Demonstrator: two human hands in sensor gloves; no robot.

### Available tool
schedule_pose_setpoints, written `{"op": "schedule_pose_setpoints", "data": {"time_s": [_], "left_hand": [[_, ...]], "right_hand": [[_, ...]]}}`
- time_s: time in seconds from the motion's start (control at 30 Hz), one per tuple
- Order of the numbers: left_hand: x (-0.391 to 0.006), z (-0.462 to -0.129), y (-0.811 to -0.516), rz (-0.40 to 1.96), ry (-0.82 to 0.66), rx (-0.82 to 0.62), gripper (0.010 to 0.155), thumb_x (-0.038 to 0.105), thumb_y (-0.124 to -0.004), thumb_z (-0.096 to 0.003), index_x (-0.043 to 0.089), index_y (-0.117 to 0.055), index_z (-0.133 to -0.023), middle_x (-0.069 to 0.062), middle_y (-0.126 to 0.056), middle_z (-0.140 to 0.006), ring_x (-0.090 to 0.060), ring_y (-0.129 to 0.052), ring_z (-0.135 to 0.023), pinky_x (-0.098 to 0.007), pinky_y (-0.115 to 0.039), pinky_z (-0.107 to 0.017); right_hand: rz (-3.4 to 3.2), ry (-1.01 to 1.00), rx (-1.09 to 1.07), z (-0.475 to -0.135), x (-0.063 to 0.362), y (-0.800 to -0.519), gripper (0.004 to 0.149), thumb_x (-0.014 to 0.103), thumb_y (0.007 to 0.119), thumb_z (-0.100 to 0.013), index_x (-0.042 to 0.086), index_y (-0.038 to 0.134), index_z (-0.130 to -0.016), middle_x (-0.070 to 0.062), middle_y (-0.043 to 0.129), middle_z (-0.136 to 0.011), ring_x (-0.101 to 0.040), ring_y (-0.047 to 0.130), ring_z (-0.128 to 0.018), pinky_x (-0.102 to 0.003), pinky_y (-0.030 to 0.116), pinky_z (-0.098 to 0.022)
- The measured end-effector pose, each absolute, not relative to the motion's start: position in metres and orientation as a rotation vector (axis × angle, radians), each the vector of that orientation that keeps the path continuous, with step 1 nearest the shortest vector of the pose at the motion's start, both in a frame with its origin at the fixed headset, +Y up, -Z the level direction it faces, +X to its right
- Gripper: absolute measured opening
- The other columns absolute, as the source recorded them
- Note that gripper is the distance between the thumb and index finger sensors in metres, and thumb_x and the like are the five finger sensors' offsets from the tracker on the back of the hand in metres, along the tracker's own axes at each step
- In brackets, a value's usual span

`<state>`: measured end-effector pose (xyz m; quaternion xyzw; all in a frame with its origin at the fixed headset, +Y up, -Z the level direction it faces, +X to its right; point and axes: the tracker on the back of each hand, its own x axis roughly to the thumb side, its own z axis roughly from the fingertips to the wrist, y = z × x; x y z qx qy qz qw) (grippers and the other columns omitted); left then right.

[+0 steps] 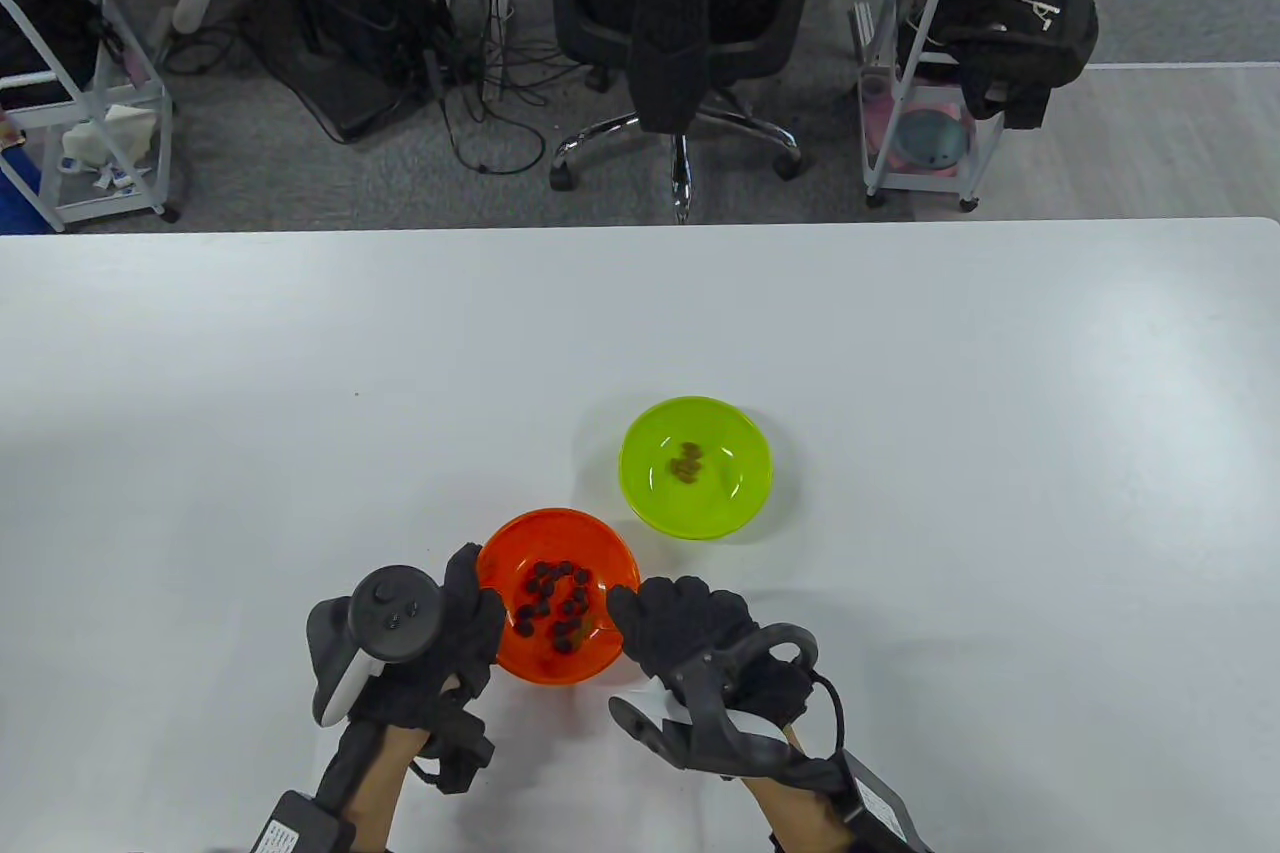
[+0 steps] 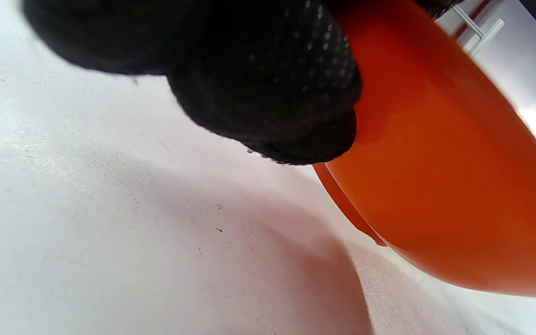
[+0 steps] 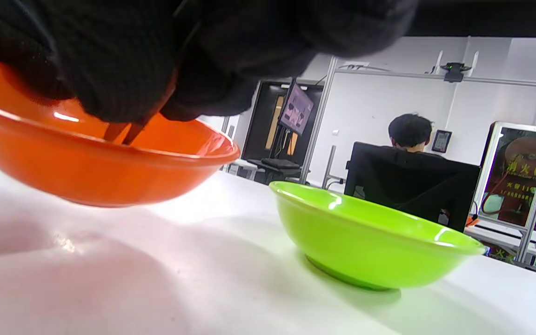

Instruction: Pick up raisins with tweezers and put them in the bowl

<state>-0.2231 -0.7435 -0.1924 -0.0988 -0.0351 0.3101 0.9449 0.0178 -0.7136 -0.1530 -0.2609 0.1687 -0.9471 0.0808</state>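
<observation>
Nearest, right hand (image 1: 700, 638) clamped on tweezers (image 3: 123, 131) dipping into orange bowl (image 1: 500, 553) of raisins (image 1: 555, 598), left hand (image 1: 440, 633) steadying its near-left rim: pinch one gently, lift clear, carry far-right to green bowl (image 1: 640, 493).

- The worktop (image 1: 300, 393) is plain white, with faint grey speckling visible close up in the left wrist view.
- The nearer bowl (image 1: 520, 543) is glossy orange, slightly see-through at the rim.
- The raisins (image 1: 555, 598) in it are dark, almost black.
- The farther bowl (image 1: 650, 483) is bright lime green.
- The few pieces (image 1: 686, 464) at its bottom are olive-brown.
- The left hand (image 1: 440, 643) wears a black knit glove; small pale dots pattern its fingers (image 2: 296, 70).
- The right hand (image 1: 700, 633) wears a matching black glove.
- The tweezers (image 3: 123, 131) show reddish-brown tips.
- The left tracker (image 1: 375, 638) is dark grey with a white lower part.
</observation>
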Motion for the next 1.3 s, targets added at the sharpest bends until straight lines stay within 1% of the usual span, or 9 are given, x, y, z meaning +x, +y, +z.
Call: {"op": "schedule_pose_setpoints", "data": {"time_s": [0.47,0.77,0.97,1.07,1.3], "left_hand": [[-0.221,-0.192,-0.744,0.620,-0.088,-0.188,0.058,0.035,-0.065,-0.0599,0.001,-0.057,-0.107,-0.004,-0.103,-0.051,-0.014,-0.104,-0.019,-0.026,-0.092,-0.016],[-0.220,-0.191,-0.743,0.617,-0.090,-0.178,0.058,0.036,-0.064,-0.0599,0.002,-0.057,-0.107,-0.004,-0.103,-0.051,-0.014,-0.104,-0.019,-0.026,-0.091,-0.016],[-0.222,-0.191,-0.743,0.626,-0.082,-0.183,0.058,0.036,-0.064,-0.0599,0.002,-0.057,-0.107,-0.003,-0.103,-0.051,-0.014,-0.104,-0.019,-0.026,-0.091,-0.016],[-0.222,-0.192,-0.743,0.627,-0.078,-0.186,0.058,0.036,-0.064,-0.0599,0.001,-0.057,-0.107,-0.003,-0.103,-0.051,-0.014,-0.104,-0.019,-0.026,-0.092,-0.016],[-0.223,-0.192,-0.743,0.628,-0.073,-0.186,0.059,0.036,-0.064,-0.0598,0.001,-0.057,-0.107,-0.003,-0.103,-0.051,-0.014,-0.104,-0.019,-0.026,-0.092,-0.015]], "right_hand": [[-2.800,0.475,-0.795,-0.155,0.012,-0.715,0.045,0.047,0.089,-0.044,0.039,0.087,-0.088,0.009,0.094,-0.077,-0.004,0.092,-0.049,-0.026,0.083,-0.039],[-2.816,0.513,-0.824,-0.154,0.014,-0.716,0.042,0.045,0.089,-0.043,0.038,0.090,-0.084,0.010,0.095,-0.074,-0.003,0.093,-0.047,-0.025,0.084,-0.037],[-2.866,0.543,-0.803,-0.154,0.022,-0.711,0.041,0.045,0.089,-0.043,0.038,0.090,-0.084,0.010,0.096,-0.074,-0.003,0.092,-0.046,-0.024,0.084,-0.037],[-2.906,0.588,-0.778,-0.155,0.029,-0.709,0.041,0.045,0.089,-0.043,0.037,0.090,-0.084,0.010,0.096,-0.074,-0.003,0.092,-0.046,-0.024,0.084,-0.037],[-3.066,0.653,-0.672,-0.167,0.051,-0.712,0.041,0.045,0.089,-0.044,0.037,0.090,-0.084,0.010,0.096,-0.073,-0.003,0.092,-0.046,-0.024,0.084,-0.037]]}}
